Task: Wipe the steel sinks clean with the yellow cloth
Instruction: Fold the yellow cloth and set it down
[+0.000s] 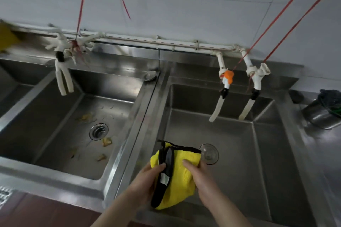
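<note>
Two bare hands hold the yellow microfibre cloth with black edging (177, 175) at lower centre of the frame, above the front left part of the right-hand steel sink basin (258, 153). The left hand (144, 182) pinches its black hem; the right hand (201, 177) grips the yellow bulk. The cloth's long axis runs up and down the frame. That basin's floor lies directly below, nearer than the left-hand steel sink basin (60, 125), where yellowish scraps (107, 142) lie by the round drain (98, 131). Fingertips behind the cloth are hidden.
</note>
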The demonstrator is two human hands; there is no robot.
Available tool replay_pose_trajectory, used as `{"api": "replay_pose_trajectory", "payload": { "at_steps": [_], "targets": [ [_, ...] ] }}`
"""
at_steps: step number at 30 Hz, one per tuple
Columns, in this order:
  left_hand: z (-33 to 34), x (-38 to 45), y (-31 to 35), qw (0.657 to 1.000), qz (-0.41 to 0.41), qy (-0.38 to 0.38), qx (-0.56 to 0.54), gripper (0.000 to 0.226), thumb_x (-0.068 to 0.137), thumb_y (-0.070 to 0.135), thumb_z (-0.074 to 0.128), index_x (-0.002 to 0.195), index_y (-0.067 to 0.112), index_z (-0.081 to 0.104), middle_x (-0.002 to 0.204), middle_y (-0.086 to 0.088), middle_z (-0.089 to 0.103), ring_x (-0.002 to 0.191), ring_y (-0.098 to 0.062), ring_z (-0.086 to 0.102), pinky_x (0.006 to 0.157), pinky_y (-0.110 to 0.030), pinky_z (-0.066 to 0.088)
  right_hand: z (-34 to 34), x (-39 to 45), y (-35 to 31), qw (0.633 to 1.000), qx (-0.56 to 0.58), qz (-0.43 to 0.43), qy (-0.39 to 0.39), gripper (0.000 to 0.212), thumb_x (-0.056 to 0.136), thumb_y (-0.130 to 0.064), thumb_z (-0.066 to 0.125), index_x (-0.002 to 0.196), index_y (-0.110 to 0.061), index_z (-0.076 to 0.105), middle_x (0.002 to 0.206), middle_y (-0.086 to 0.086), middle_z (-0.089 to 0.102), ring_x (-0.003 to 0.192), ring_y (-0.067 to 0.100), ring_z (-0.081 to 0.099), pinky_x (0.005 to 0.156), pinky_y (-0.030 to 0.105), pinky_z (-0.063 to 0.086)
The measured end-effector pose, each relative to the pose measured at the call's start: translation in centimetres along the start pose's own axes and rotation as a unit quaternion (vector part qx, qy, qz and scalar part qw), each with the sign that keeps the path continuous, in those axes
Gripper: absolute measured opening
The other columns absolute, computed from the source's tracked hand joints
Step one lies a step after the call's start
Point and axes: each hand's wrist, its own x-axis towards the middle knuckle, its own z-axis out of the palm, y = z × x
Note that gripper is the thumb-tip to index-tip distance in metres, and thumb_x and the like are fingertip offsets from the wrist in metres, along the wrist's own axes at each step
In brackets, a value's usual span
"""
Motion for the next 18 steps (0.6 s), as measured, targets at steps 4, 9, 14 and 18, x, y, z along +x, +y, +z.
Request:
{"api": "replay_pose_trajectory", "payload": {
  "at_steps": [4,9,14,18],
  "targets": [
    [-3.9,-1.6,1.5,0.99,0.097,0.106,0.007,0.019,0.097,0.007,0.058,0.112,0.017,0.066,0.096,-0.007,0.077,0.089,-0.025,0.073,0.075,-0.038,0.056,3.9,0.0,-0.3,0.997,-0.074,-0.025,-0.009,0.006,0.09,-0.029,0.07,0.095,-0.026,0.071,0.093,-0.007,0.076,0.091,0.014,0.071,0.089,0.042,0.056],
    [-7.8,-1.7,3.3,0.968,0.145,0.197,0.048,0.017,0.095,0.013,0.064,0.107,0.024,0.068,0.1,-0.004,0.076,0.096,-0.025,0.07,0.088,-0.043,0.054,9.1,1.7,-0.9,0.992,-0.088,-0.027,-0.081,0.015,0.091,-0.017,0.067,0.106,-0.016,0.068,0.105,0.006,0.074,0.097,0.023,0.07,0.091,0.047,0.056],
    [-12.5,1.3,4.2,0.96,0.079,0.231,0.141,0.029,0.086,0.025,0.072,0.114,0.025,0.065,0.108,-0.006,0.073,0.101,-0.028,0.068,0.099,-0.051,0.051,12.3,4.5,-0.7,0.979,-0.164,-0.04,-0.114,0.018,0.091,-0.003,0.059,0.099,-0.019,0.061,0.106,0.014,0.069,0.092,0.022,0.065,0.081,0.037,0.053],
    [-13.5,3.6,4.2,0.918,0.004,0.286,0.275,0.047,0.084,0.04,0.07,0.122,0.02,0.051,0.123,-0.009,0.062,0.109,-0.028,0.06,0.099,-0.041,0.047,12.4,6.3,0.1,0.954,-0.26,-0.035,-0.141,0.028,0.091,-0.006,0.054,0.117,-0.017,0.054,0.112,0.011,0.065,0.096,0.021,0.062,0.085,0.035,0.05]
  ]
}}
